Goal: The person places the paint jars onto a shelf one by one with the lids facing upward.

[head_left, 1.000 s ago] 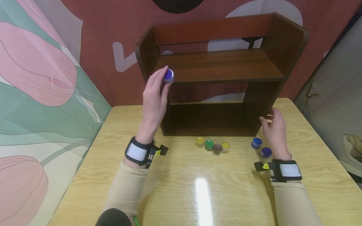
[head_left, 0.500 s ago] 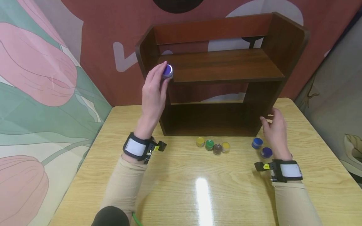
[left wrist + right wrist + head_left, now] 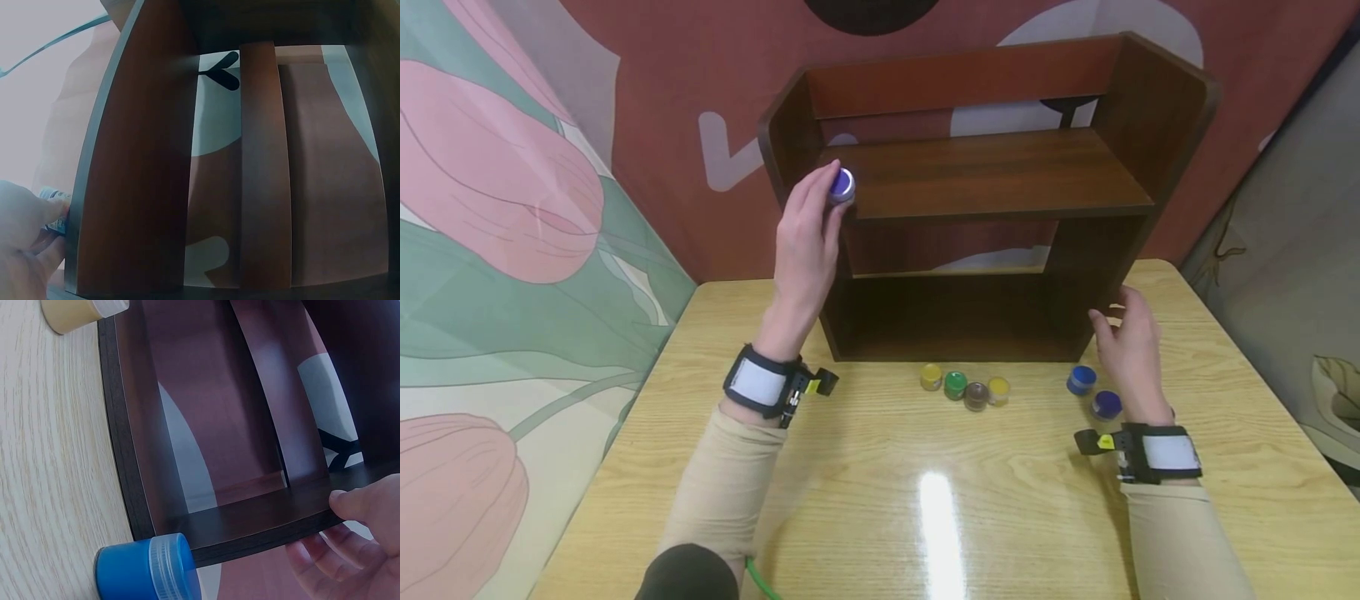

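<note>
My left hand [image 3: 805, 242] pinches a small paint jar with a purple-blue lid [image 3: 842, 186] between thumb and fingers. The jar is at the front left end of the upper board of a dark brown wooden shelf [image 3: 992, 175]. In the left wrist view, part of that paint jar [image 3: 55, 211] shows beside the board's front edge; whether it touches the board I cannot tell. My right hand [image 3: 1131, 354] grips the shelf's right side panel, low down. In the right wrist view its thumb [image 3: 347, 501] lies on the inner side, the fingers on the outer side.
Before the shelf stand a yellow jar [image 3: 931, 377], a green jar [image 3: 955, 385], a brown jar [image 3: 976, 397] and another yellow jar [image 3: 998, 391]. Two blue jars, one lighter [image 3: 1081, 380] and one darker [image 3: 1107, 406], stand near my right hand on the wooden table [image 3: 865, 500].
My left hand has moved slightly up and left with the paint jar, along the left end of the upper board. The right hand keeps its place on the side panel.
</note>
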`<state>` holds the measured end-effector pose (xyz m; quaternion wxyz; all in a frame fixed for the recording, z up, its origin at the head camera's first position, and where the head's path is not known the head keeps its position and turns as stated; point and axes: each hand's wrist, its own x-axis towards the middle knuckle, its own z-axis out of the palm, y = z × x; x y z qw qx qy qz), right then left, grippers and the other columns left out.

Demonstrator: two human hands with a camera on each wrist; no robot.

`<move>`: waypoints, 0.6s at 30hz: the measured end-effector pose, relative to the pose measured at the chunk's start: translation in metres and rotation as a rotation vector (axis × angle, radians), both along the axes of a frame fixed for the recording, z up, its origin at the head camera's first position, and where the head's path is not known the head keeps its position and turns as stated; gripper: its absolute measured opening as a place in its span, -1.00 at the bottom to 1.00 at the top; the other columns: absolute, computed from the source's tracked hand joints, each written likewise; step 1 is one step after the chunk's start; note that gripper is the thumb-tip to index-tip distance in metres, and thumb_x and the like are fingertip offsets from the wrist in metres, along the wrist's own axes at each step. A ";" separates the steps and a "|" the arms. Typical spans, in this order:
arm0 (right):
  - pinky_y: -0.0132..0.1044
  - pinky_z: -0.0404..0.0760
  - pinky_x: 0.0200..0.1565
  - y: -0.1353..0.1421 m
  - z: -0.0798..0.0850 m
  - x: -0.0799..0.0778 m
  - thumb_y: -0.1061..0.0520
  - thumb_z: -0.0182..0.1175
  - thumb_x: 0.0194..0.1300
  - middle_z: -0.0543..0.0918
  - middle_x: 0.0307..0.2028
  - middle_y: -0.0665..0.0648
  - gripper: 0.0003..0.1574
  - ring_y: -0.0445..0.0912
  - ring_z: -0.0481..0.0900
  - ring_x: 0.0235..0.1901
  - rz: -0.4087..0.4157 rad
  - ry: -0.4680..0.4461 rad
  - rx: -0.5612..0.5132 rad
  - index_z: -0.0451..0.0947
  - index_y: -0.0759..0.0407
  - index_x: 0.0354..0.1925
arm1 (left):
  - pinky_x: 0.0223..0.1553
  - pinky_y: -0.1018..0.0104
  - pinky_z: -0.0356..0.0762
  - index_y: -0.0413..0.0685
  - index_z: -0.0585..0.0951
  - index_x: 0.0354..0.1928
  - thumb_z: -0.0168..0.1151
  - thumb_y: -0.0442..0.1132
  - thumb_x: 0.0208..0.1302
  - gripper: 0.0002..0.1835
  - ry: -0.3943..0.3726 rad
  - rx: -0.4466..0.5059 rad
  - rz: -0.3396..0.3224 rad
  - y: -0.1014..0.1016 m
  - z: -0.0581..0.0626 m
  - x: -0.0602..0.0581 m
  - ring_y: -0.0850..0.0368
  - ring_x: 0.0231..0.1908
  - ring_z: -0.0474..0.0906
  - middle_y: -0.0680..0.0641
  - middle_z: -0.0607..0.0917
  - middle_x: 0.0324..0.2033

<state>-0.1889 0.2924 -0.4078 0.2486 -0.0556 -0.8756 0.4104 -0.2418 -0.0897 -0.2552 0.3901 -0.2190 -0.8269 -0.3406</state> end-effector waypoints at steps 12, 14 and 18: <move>0.26 0.56 0.02 0.000 -0.001 0.001 0.14 0.04 0.44 0.46 0.14 0.46 -0.42 0.34 0.50 0.09 -0.002 0.003 0.000 0.26 0.39 0.31 | 0.35 0.44 0.20 -0.14 0.44 0.35 0.16 -0.28 0.35 -0.48 -0.057 -0.045 0.046 0.001 0.004 -0.003 0.11 0.31 0.40 -0.17 0.53 0.27; 0.26 0.55 0.03 0.000 -0.001 0.002 0.13 0.04 0.44 0.46 0.14 0.46 -0.42 0.33 0.50 0.10 -0.002 0.001 -0.003 0.26 0.38 0.32 | 0.35 0.44 0.20 -0.13 0.44 0.35 0.16 -0.28 0.35 -0.48 -0.069 -0.049 0.053 0.001 0.005 -0.003 0.11 0.31 0.40 -0.17 0.53 0.27; 0.26 0.56 0.02 0.000 -0.002 0.002 0.13 0.04 0.44 0.46 0.14 0.46 -0.42 0.33 0.50 0.09 -0.003 0.000 -0.002 0.26 0.38 0.32 | 0.35 0.43 0.21 -0.13 0.45 0.35 0.16 -0.28 0.35 -0.48 -0.078 -0.060 0.065 0.001 0.005 -0.004 0.10 0.31 0.40 -0.17 0.53 0.27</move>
